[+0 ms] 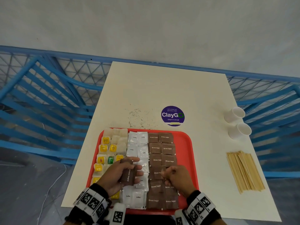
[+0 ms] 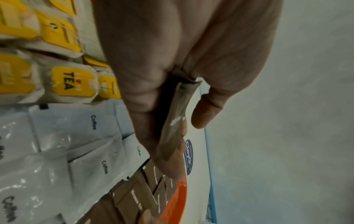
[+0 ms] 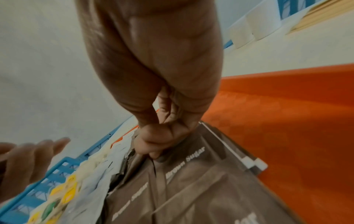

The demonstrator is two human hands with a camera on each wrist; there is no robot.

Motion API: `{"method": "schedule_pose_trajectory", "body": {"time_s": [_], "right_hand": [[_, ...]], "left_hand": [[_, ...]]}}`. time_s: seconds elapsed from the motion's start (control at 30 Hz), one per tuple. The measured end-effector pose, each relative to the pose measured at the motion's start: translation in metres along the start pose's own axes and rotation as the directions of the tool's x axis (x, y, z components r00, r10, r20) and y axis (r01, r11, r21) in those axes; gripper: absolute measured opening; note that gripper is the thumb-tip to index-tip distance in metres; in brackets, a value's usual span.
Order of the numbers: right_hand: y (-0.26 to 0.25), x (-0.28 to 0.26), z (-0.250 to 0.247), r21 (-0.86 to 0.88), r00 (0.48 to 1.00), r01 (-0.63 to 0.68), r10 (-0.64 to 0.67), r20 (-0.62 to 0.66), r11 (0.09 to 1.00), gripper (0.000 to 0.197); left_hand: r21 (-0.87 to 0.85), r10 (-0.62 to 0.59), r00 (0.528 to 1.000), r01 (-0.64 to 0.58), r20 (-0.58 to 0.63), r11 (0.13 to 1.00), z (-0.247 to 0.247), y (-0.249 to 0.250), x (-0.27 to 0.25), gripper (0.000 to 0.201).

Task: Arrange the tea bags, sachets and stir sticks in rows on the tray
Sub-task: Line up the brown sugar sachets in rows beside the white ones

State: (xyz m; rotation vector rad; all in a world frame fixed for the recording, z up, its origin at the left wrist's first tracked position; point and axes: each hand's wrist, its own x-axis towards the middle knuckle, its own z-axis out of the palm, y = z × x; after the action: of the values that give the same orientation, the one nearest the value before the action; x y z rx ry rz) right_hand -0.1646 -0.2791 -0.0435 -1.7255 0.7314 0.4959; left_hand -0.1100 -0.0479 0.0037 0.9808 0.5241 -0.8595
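Note:
On the red tray, yellow-tagged tea bags fill the left columns, white coffee sachets the middle, and brown sugar sachets two columns on the right. My left hand hovers over the coffee sachets and grips a small stack of brown sugar sachets, which the left wrist view shows edge-on between thumb and fingers. My right hand is low over the brown columns, with thumb and fingertips pinched on a brown sugar sachet lying there. The wooden stir sticks lie on the table, right of the tray.
Two white paper cups lie on their sides at the table's right edge. A purple sticker and scattered dark crumbs lie beyond the tray. Blue railings flank the white table. A bare strip of tray runs along its right side.

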Motion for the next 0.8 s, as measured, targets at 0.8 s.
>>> {"method": "schedule_pose_trajectory", "body": {"time_s": [0.8], "right_hand": [[-0.074, -0.067, -0.026, 0.131, 0.920, 0.374, -0.385, 0.074, 0.918, 0.041]], "left_hand": [[0.601, 0.170, 0.961, -0.269, 0.218, 0.753, 0.061, 0.015, -0.020, 0.016]]}}
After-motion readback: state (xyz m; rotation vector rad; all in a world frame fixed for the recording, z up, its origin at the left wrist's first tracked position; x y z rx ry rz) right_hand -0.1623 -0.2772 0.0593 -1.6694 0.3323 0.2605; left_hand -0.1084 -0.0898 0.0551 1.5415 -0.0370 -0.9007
